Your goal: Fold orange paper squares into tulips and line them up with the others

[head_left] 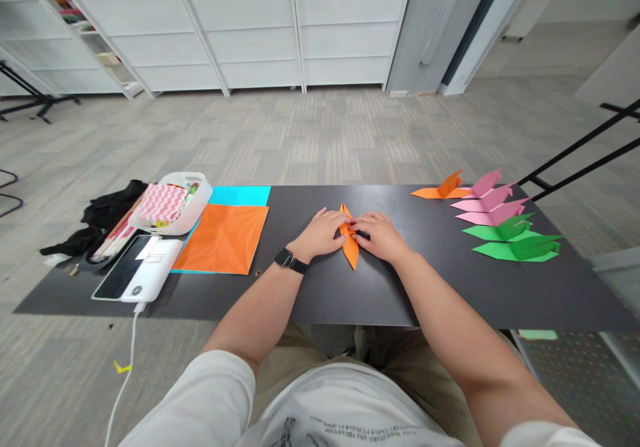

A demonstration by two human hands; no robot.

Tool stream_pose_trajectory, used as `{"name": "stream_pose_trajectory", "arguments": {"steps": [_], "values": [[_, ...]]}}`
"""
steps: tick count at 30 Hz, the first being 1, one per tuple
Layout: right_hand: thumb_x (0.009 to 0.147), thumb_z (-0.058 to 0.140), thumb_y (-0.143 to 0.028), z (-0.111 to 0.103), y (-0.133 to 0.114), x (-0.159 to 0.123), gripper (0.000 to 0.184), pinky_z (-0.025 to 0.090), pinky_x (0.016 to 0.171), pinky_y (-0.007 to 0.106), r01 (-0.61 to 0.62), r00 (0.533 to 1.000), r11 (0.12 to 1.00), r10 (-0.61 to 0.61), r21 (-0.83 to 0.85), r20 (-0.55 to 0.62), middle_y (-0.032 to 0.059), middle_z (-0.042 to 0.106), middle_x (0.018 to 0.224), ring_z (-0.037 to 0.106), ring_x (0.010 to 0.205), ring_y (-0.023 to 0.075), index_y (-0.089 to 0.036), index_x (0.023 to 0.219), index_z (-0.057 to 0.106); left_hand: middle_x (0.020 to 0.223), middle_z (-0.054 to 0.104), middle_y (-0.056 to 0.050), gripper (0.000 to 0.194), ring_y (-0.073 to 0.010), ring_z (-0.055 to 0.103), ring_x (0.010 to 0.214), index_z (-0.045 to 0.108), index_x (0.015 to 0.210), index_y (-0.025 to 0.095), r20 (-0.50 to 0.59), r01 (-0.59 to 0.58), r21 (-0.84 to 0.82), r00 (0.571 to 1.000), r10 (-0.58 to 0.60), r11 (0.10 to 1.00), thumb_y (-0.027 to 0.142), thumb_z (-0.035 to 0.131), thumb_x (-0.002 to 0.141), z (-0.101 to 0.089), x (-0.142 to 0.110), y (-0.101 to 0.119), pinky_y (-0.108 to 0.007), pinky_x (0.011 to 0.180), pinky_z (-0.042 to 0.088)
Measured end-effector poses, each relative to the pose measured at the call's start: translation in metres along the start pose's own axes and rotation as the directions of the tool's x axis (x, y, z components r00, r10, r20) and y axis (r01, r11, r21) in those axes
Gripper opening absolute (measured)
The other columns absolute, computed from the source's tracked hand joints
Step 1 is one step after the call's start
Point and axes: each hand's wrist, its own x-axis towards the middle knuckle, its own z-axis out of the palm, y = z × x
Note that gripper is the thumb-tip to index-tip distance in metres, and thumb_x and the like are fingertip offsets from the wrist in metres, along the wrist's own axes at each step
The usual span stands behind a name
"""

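A narrow orange folded paper point(351, 255) lies on the dark table, with one point toward me and a split tip at the far end. My left hand point(326, 231) grips its left edge, with the thumb and fingers closed in on the paper. From the other side my right hand point(381, 235) holds the right edge, its curled fingers meeting the paper near the middle. Part of the middle is hidden under my fingertips. A small dark item point(362, 234) shows beneath my right fingers, too covered to name.
Folded paper birds stand on the right: an orange one point(440, 188), several pink ones point(493, 206) and green ones point(520, 248). On the left are orange paper sheets point(225, 239), blue paper point(240, 195), a white bin point(197, 204), a phone point(123, 270) and a white power bank point(150, 274) with a cable.
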Motion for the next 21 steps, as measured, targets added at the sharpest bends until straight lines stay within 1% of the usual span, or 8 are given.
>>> {"name": "stream_pose_trajectory", "arguments": {"steps": [3,5,8,13,16,21], "values": [[0.096,0.070,-0.026,0.001,0.002,0.000,0.020,0.048,0.107,0.054,-0.009,1.000,1.000,0.009,0.006,0.005,0.0062,0.078,0.130,0.065,0.121,0.0302,-0.030,0.113,0.080,0.157,0.061,-0.010,0.041,-0.0274,0.053,0.149,0.064,0.140,0.025,-0.004,0.010,0.017,1.000,-0.010,1.000,0.032,0.059,0.099,0.003,0.001,-0.004,-0.059,0.134,0.027],[0.097,0.070,-0.027,0.001,0.003,0.000,0.020,0.048,0.107,0.054,-0.013,1.000,1.000,0.013,0.008,0.007,0.0064,0.078,0.130,0.065,0.121,0.0301,-0.031,0.114,0.081,0.162,0.056,-0.011,0.048,-0.0305,0.048,0.154,0.061,0.145,0.024,-0.006,0.026,0.034,1.000,-0.026,0.999,0.035,0.062,0.098,0.006,0.002,-0.007,-0.061,0.134,0.024],[0.097,0.070,-0.028,0.001,0.004,0.000,0.020,0.048,0.107,0.054,-0.014,1.000,1.000,0.013,0.010,0.008,0.0061,0.077,0.130,0.065,0.121,0.0298,-0.031,0.114,0.081,0.164,0.054,-0.012,0.059,-0.0330,0.042,0.158,0.055,0.153,0.023,-0.011,0.037,0.053,0.999,-0.037,0.998,0.038,0.064,0.096,0.010,0.003,-0.013,-0.064,0.135,0.017],[0.098,0.070,-0.027,0.002,0.004,-0.001,0.020,0.048,0.106,0.053,-0.012,1.000,1.000,0.012,0.004,0.015,0.0059,0.077,0.132,0.065,0.121,0.0300,-0.030,0.114,0.080,0.172,0.044,-0.011,0.056,-0.0352,0.034,0.163,0.057,0.151,0.025,0.021,0.035,0.072,0.999,-0.037,0.997,0.040,0.061,0.098,0.013,0.006,-0.016,-0.070,0.134,0.011],[0.097,0.071,-0.026,0.002,0.004,-0.001,0.020,0.048,0.105,0.054,-0.014,1.000,1.000,0.014,0.005,0.010,0.0060,0.077,0.132,0.065,0.120,0.0303,-0.029,0.114,0.080,0.172,0.044,-0.011,0.057,-0.0374,0.033,0.163,0.057,0.151,0.025,0.031,0.054,0.077,0.998,-0.057,0.996,0.041,0.062,0.097,0.012,0.007,-0.015,-0.074,0.132,0.009],[0.096,0.072,-0.027,0.001,0.004,-0.001,0.021,0.049,0.107,0.055,-0.011,1.000,1.000,0.011,0.002,0.012,0.0056,0.077,0.133,0.066,0.120,0.0312,-0.030,0.115,0.081,0.173,0.043,-0.010,0.057,-0.0422,0.029,0.163,0.058,0.150,0.025,0.026,0.060,0.092,0.998,-0.063,0.994,0.040,0.064,0.095,0.013,0.010,-0.013,-0.079,0.130,0.006]]}}
